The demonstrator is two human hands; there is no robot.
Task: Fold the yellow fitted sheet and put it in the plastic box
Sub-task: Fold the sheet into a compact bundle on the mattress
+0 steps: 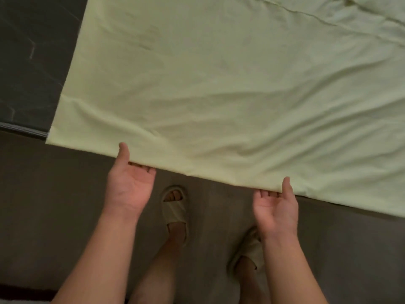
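The yellow fitted sheet point(230, 84) lies spread flat and fills the upper part of the view, with soft wrinkles toward the right. Its near folded edge runs diagonally from left down to right. My left hand point(129, 183) grips that edge palm up, thumb on top of the cloth and fingers tucked under it. My right hand point(276, 207) holds the same edge further right in the same way. The plastic box is not in view.
A dark mattress point(28, 62) with a corded rim shows at the upper left beside the sheet. Below the sheet's edge is a brown floor point(65, 205), where my two feet stand in beige slippers point(175, 207).
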